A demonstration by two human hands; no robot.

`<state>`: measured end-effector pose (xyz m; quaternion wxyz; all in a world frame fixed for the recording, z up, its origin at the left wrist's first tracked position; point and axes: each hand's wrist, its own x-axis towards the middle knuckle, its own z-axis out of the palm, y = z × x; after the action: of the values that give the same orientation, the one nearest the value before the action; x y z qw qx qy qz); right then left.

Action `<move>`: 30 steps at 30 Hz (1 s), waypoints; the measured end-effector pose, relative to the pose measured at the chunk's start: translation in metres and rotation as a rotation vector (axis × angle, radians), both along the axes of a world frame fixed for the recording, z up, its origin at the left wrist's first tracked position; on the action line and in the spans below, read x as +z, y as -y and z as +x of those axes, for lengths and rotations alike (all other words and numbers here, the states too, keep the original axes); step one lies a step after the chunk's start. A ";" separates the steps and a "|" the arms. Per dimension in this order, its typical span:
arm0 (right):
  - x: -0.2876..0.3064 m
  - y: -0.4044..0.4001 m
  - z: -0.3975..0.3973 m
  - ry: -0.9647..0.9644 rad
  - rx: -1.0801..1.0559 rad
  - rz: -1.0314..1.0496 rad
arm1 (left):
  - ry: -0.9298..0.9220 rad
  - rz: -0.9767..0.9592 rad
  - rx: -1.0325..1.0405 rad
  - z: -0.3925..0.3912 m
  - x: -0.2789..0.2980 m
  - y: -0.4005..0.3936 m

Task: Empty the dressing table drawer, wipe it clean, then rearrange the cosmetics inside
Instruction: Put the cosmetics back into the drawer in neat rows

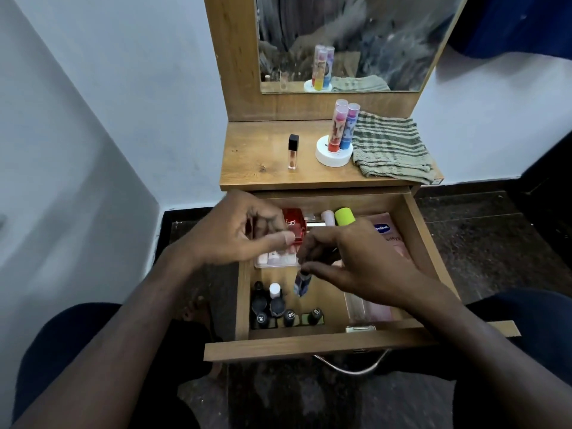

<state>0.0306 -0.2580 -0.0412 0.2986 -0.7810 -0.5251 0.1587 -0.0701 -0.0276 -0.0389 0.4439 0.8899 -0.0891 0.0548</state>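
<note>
Left hand point(235, 233): fingers gripped red bottle point(295, 226) above drawer point(309, 346). Right hand point(356, 261): fingers pinched small dark bottle point(301, 281). Striped cloth point(391, 147) at desk's point(257, 156) right edge.

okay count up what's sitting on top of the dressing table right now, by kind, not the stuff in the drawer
Lip gloss tube: 1
White round stand: 1
Tubes standing on the stand: 3
Striped cloth: 1
Total: 6
</note>
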 end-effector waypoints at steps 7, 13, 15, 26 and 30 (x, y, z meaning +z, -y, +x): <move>-0.007 -0.004 -0.017 -0.050 0.228 -0.078 | 0.187 0.101 0.255 0.023 -0.013 -0.007; 0.012 0.001 0.003 0.049 0.143 -0.012 | 0.461 0.166 0.509 0.037 -0.008 -0.006; 0.019 0.003 0.015 0.138 0.040 0.080 | 0.520 0.186 0.652 0.047 -0.006 -0.003; 0.042 -0.019 0.095 0.747 -0.587 0.154 | 0.487 0.528 0.798 0.084 -0.011 0.012; 0.029 -0.024 0.095 0.764 -0.574 0.146 | 0.502 0.483 0.810 0.078 -0.016 0.014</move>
<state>0.1260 -0.2336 -0.0118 0.1701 -0.8738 -0.3703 -0.2656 0.0079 -0.0411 -0.0552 0.1348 0.8895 0.1479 0.4109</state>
